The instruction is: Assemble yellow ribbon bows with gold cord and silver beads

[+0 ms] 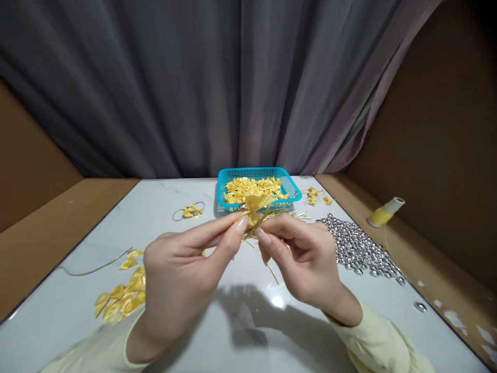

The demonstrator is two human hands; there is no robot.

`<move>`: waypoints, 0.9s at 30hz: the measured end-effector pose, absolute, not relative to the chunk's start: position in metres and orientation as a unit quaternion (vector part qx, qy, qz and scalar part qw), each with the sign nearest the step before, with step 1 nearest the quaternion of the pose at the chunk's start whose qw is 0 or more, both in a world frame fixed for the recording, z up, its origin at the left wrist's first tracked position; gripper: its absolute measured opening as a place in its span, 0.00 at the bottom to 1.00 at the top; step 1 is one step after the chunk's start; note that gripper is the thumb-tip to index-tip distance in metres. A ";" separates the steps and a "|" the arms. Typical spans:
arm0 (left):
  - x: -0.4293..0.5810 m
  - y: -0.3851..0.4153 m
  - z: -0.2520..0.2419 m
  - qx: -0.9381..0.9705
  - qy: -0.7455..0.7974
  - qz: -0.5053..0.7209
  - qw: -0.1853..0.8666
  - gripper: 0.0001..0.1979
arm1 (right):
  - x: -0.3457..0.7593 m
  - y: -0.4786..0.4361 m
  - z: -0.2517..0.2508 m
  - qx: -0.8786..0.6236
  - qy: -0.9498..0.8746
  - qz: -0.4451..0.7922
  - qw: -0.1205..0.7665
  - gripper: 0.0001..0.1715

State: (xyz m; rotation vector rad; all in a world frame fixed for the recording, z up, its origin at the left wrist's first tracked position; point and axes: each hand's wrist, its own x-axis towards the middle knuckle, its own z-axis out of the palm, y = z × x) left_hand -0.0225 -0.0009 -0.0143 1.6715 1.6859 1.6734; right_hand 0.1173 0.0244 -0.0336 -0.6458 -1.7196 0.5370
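Raised over the middle of the table is a yellow ribbon bow with a small silver bell or bead at its left side. My left hand pinches the bow's left edge between thumb and fingers. My right hand is closed at the bow's lower right, its thumb and forefinger pinching a thin gold tie at the bow's middle. Just behind the fingers lies a bundle of gold ties, partly hidden by my right hand. One loose gold tie hangs or lies below.
A turquoise basket of yellow bows stands at the back. Silver beads are heaped on the right, near a thread spool. Yellow bows lie left of my left hand. Tied pieces lie farther back.
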 end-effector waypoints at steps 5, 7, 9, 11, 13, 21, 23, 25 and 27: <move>-0.022 -0.001 -0.016 0.566 0.575 0.578 0.121 0.04 | 0.117 0.024 -0.033 -0.276 -0.734 0.232 0.576 0.07; -0.022 0.000 -0.016 0.568 0.577 0.574 0.123 0.05 | 0.117 0.024 -0.033 -0.276 -0.734 0.233 0.575 0.07; -0.023 0.000 -0.017 0.566 0.578 0.574 0.127 0.05 | 0.117 0.024 -0.034 -0.272 -0.734 0.234 0.576 0.07; -0.023 0.001 -0.018 0.560 0.577 0.579 0.134 0.06 | 0.117 0.024 -0.035 -0.269 -0.735 0.238 0.576 0.07; -0.023 0.002 -0.018 0.555 0.572 0.589 0.136 0.05 | 0.117 0.024 -0.036 -0.266 -0.733 0.242 0.577 0.08; -0.024 0.003 -0.015 0.562 0.557 0.591 0.158 0.04 | 0.119 0.025 -0.038 -0.252 -0.724 0.254 0.590 0.07; -0.024 0.003 -0.015 0.562 0.556 0.592 0.160 0.03 | 0.120 0.025 -0.038 -0.255 -0.724 0.244 0.593 0.07; -0.024 0.002 -0.015 0.562 0.556 0.591 0.159 0.03 | 0.121 0.024 -0.038 -0.258 -0.724 0.234 0.596 0.07; -0.023 0.002 -0.015 0.560 0.559 0.591 0.159 0.03 | 0.122 0.023 -0.038 -0.259 -0.722 0.231 0.599 0.06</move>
